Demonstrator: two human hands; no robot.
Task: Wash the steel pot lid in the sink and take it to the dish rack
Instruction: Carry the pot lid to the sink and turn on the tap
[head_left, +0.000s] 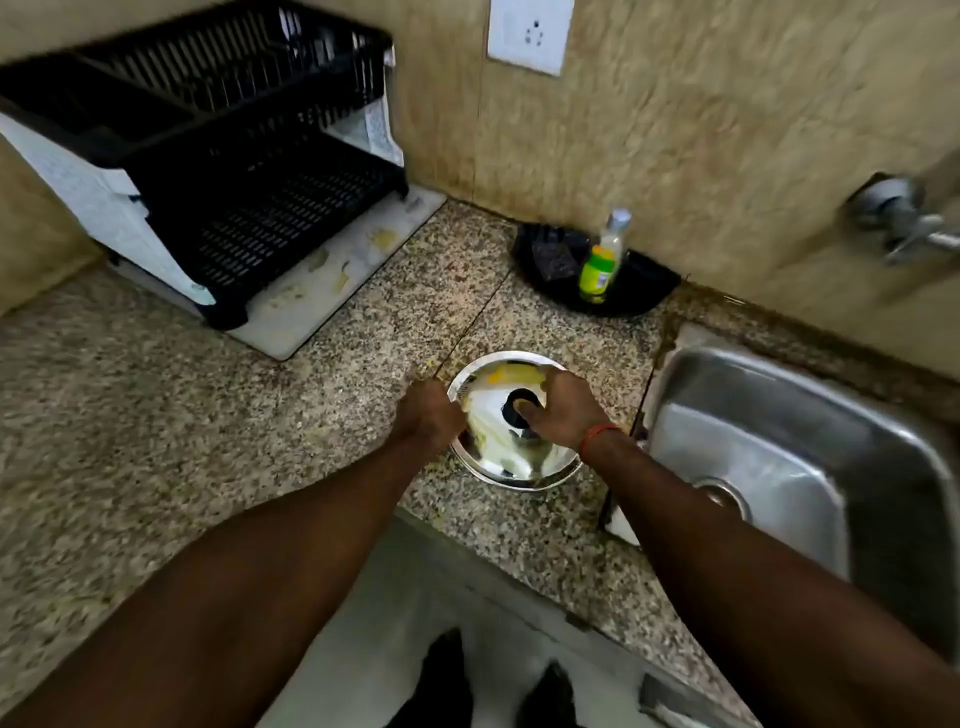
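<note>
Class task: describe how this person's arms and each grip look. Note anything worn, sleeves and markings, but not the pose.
The left forearm and right forearm are bare to the frame edge; no sleeves show. A thin orange-red thread band circles the right wrist; the left wrist carries nothing visible. The left grip and right grip are ungloved, and no ring can be made out.

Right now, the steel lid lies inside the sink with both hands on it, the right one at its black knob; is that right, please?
Not quite. The head view shows the steel lid on the granite counter left of the sink, not inside it. Both hands are on it, the right hand at its black knob, the left hand at its rim.
</note>
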